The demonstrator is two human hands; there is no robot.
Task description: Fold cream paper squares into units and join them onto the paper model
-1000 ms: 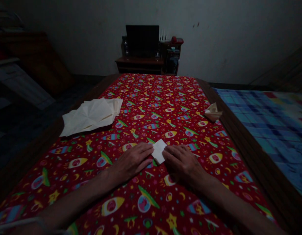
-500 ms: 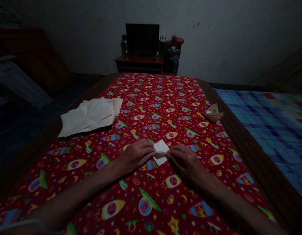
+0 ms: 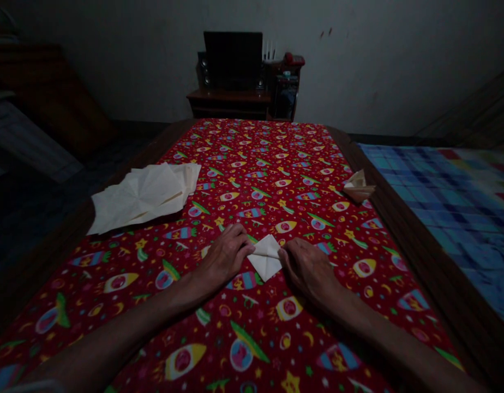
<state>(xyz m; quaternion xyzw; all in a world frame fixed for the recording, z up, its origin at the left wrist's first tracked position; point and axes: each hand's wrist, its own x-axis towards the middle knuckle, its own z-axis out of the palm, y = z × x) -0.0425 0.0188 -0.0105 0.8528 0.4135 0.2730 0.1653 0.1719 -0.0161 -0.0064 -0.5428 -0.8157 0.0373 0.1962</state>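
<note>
- Folded paper (image 3: 267,267), pale and diamond-shaped, lies between the two hands on the near half of the table, a crease running across it from side to side.
- Wall (image 3: 154,54), pale and dim, rises behind everything, with a few small dark marks at its upper right.
- Table (image 3: 395,224), brown, shows as dark borders along both sides of a red cloth (image 3: 219,338) printed with rockets, stars, moons and saucers.
- Plaid covering (image 3: 419,185), blue with patches of other colours, spreads to the right of the table.
- Wooden stand (image 3: 231,98) beyond the table's far end bears a dark screen (image 3: 233,54).
- Creased sheets (image 3: 141,191), off-white and overlapping, lie on the cloth near its left edge, well apart from the hands.
- Left hand (image 3: 225,251) grips the left corner of the folded paper with its fingertips.
- Right hand (image 3: 311,267), fingers curled, pinches the right corner; its palm is hidden.
- Peaked paper piece (image 3: 358,188), tan and folded, sits by the cloth's right edge, beyond the right hand.
- Red object (image 3: 293,59), small and too dark to identify, is to the right of the screen.
</note>
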